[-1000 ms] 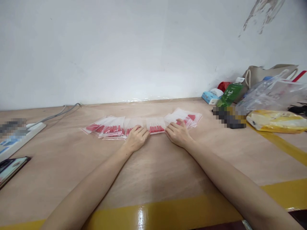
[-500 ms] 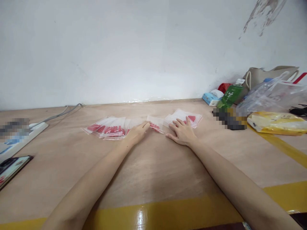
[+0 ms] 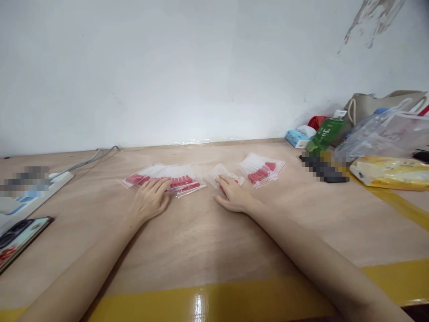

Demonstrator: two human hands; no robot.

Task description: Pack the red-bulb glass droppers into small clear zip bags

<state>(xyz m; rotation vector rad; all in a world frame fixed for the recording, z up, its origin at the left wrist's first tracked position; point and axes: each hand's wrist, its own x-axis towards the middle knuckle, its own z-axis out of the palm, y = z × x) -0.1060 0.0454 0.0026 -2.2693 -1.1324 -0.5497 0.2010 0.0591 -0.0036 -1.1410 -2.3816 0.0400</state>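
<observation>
Several small clear zip bags with red marks or contents lie fanned out in an overlapping row (image 3: 182, 172) on the left. My left hand (image 3: 150, 197) lies over the near edge of that row, fingers stretched out flat on the bags. A single clear bag (image 3: 218, 171) with some red sits in the middle, a little crumpled. My right hand (image 3: 234, 195) rests on it, fingers extended and thumb apart; part of the bag is hidden beneath. A second fan of such bags (image 3: 256, 169) lies just beyond my right hand, untouched by it.
On the right stand a green drink bottle (image 3: 326, 134), a blue tissue pack (image 3: 298, 137), a beige bag (image 3: 368, 100) and clear plastic bags. A yellow package (image 3: 389, 172) lies before them. On the left are a phone (image 3: 25, 241), a white power strip (image 3: 60, 183) and a grey cable.
My left hand has moved left from the middle bag onto the left row. My right hand has left the right fan and come onto the middle bag.
</observation>
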